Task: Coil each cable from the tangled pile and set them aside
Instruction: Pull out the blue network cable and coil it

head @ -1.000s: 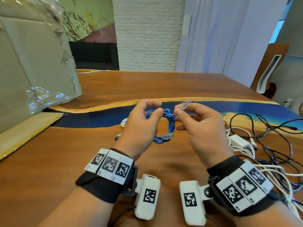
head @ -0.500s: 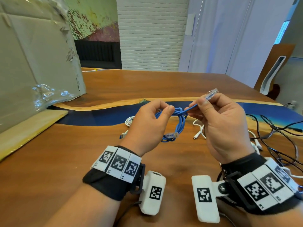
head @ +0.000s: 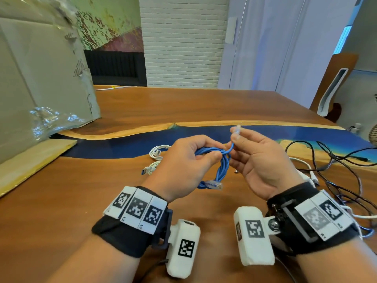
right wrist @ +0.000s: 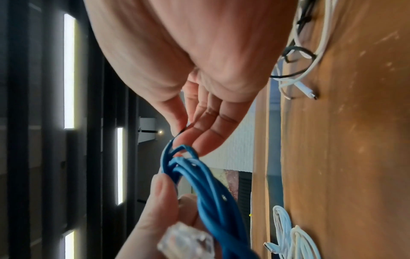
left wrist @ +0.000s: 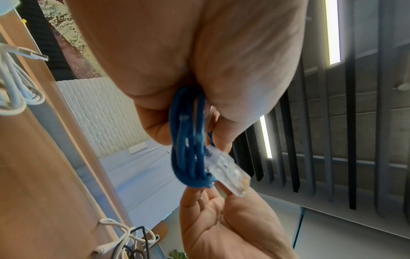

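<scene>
A blue network cable (head: 221,168) is wound into a small coil and held above the wooden table (head: 61,201). My left hand (head: 184,166) grips the coil's top between thumb and fingers, seen as blue loops (left wrist: 188,149) in the left wrist view. One clear plug (head: 214,185) dangles below the coil. My right hand (head: 263,158) pinches the cable's other end just under its clear plug (head: 237,129), with the strand wrapped around the bundle (right wrist: 177,157). A tangled pile of black and white cables (head: 336,176) lies to the right.
A coiled white USB cable (head: 157,158) lies on the table just beyond my left hand. A large cardboard box (head: 40,82) with plastic wrap stands at the left. A chair (head: 330,90) is at the far right edge.
My right hand has swung the free plug end from out at the right back over the coil, close to my left hand. The view shifted slightly left.
</scene>
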Demonstrator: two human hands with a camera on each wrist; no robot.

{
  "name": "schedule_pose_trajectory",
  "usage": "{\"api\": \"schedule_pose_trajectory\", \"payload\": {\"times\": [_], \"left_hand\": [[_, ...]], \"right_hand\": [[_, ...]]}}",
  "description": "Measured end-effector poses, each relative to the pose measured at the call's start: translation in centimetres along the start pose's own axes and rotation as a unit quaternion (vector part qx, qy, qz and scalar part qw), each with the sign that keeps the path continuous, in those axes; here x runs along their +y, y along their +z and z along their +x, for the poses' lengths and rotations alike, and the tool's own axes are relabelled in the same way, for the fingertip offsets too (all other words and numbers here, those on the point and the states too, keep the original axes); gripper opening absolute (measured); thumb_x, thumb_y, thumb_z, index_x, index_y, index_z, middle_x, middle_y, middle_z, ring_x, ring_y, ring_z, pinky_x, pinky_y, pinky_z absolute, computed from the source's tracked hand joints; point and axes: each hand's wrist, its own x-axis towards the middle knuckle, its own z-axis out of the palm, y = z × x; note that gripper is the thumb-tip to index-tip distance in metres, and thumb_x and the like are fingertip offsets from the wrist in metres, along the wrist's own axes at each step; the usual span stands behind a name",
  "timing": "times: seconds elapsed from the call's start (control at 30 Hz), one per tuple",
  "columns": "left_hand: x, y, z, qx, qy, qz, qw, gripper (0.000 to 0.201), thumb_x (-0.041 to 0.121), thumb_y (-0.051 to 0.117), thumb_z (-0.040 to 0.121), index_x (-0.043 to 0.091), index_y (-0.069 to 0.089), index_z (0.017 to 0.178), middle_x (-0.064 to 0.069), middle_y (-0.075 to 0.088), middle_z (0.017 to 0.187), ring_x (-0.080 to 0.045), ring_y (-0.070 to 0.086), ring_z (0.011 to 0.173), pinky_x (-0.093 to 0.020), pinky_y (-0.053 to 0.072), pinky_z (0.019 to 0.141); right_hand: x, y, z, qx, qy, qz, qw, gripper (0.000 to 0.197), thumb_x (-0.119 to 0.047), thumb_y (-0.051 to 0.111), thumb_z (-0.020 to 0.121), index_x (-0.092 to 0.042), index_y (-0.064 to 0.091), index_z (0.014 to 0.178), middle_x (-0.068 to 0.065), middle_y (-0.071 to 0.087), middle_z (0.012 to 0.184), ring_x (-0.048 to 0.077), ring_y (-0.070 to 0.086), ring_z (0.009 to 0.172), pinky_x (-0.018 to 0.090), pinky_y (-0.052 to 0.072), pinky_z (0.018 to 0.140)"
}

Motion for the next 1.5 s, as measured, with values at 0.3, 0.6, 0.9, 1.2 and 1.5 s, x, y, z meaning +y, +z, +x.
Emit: {"api": "schedule_pose_trajectory", "payload": {"times": [0.3, 0.6, 0.9, 1.2, 1.5], "left_hand": [[-0.4, 0.4, 0.2, 0.04, -0.009, -0.051, 0.998, 0.014, 0.01, 0.061, 0.101, 0.014, 0.074, 0.104, 0.018, 0.069, 0.072, 0.003, 0.06, 0.061, -0.01, 0.045, 0.059], [-1.0, -0.5, 0.6, 0.102, -0.017, -0.063, 0.993, 0.016, 0.011, 0.064, 0.099, 0.02, 0.077, 0.105, 0.009, 0.075, 0.09, -0.001, 0.068, 0.08, -0.016, 0.053, 0.067], [-1.2, -1.1, 0.7, 0.066, -0.02, -0.057, 0.996, 0.02, 0.01, 0.066, 0.098, 0.021, 0.079, 0.108, 0.005, 0.079, 0.1, -0.012, 0.074, 0.096, -0.028, 0.06, 0.079], [-1.2, -1.4, 0.8, 0.03, -0.036, -0.106, 0.993, 0.019, 0.008, 0.067, 0.096, 0.019, 0.081, 0.102, -0.007, 0.078, 0.102, -0.027, 0.07, 0.093, -0.06, 0.055, 0.082], [-1.0, -1.7, 0.7, 0.022, -0.061, -0.134, 0.989, 0.02, 0.005, 0.063, 0.098, 0.016, 0.08, 0.1, -0.033, 0.068, 0.09, -0.038, 0.061, 0.076, -0.054, 0.059, 0.072]], "right_hand": [[1.3, 0.5, 0.1, -0.016, -0.022, -0.121, 0.992, 0.022, -0.021, 0.064, 0.099, -0.004, 0.075, 0.09, 0.011, 0.071, 0.071, 0.021, 0.067, 0.063, 0.027, 0.056, 0.056], [2.3, 0.8, -0.3, -0.114, 0.006, -0.117, 0.987, 0.021, -0.014, 0.067, 0.095, -0.009, 0.077, 0.113, 0.015, 0.076, 0.106, 0.027, 0.073, 0.101, 0.042, 0.06, 0.089], [2.7, 1.1, -0.4, -0.115, 0.031, -0.076, 0.99, 0.021, -0.007, 0.063, 0.097, -0.001, 0.072, 0.114, 0.019, 0.076, 0.105, 0.028, 0.073, 0.096, 0.04, 0.061, 0.085], [2.8, 1.6, -0.6, -0.199, 0.072, -0.003, 0.977, 0.036, -0.004, 0.058, 0.078, -0.006, 0.059, 0.114, 0.004, 0.058, 0.071, 0.021, 0.06, 0.075, 0.038, 0.05, 0.071], [1.7, 0.6, -0.8, -0.248, 0.041, -0.108, 0.962, 0.046, 0.019, 0.053, 0.092, -0.002, 0.052, 0.132, 0.025, 0.071, 0.108, 0.034, 0.072, 0.099, 0.037, 0.06, 0.075]]}}
